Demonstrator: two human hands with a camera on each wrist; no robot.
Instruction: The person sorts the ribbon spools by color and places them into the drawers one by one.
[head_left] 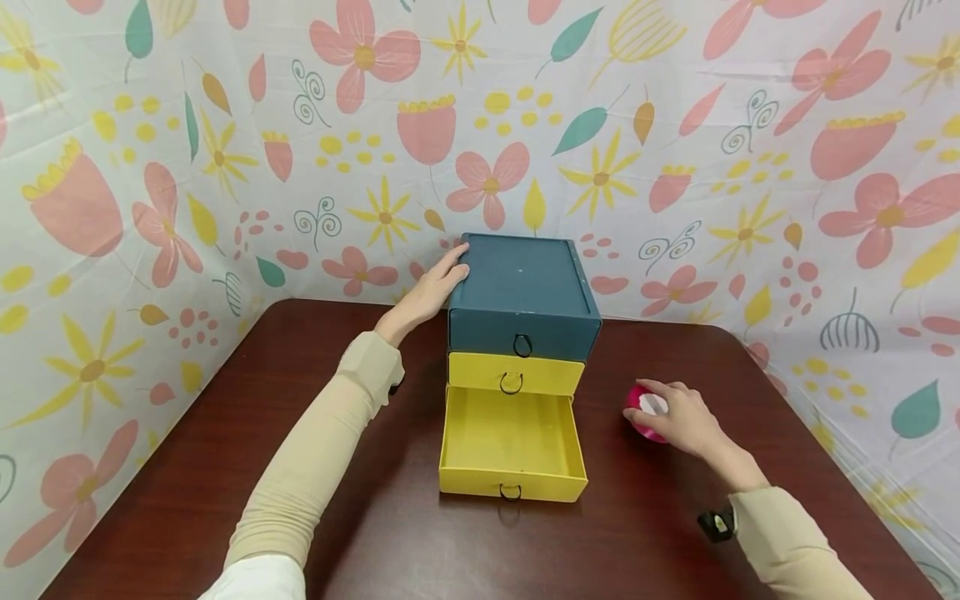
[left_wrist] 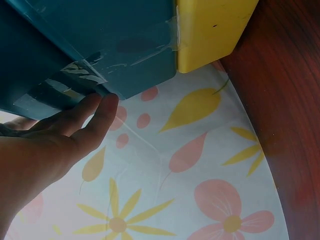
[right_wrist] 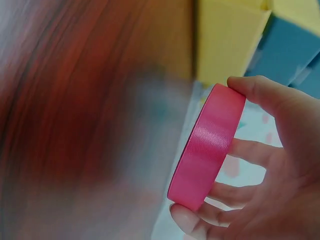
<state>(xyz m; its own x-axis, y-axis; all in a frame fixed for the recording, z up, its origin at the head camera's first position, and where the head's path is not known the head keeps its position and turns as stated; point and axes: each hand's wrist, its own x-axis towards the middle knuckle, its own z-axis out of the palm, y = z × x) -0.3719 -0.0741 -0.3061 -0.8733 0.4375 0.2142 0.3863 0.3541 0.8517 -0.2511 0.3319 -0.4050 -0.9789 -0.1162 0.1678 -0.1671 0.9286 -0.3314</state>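
A small drawer cabinet (head_left: 517,275), blue on top and yellow below, stands on the table. Its bottom yellow drawer (head_left: 506,429) is pulled out, and nothing lies inside. My left hand (head_left: 431,287) rests against the upper left side of the blue part, fingers extended; the left wrist view shows the fingertips touching the blue wall (left_wrist: 135,65). To the right of the cabinet, my right hand (head_left: 682,417) holds a roll of pink satin ribbon (right_wrist: 207,147) by its edges, thumb on one side and fingers on the other.
The dark reddish-brown table (head_left: 360,533) carries the cabinet. Behind and beside it hangs a white cloth (head_left: 585,192) printed with flowers and leaves. Above the open drawer sits a shut yellow drawer (head_left: 480,372) with a black ring pull, and a blue one above that.
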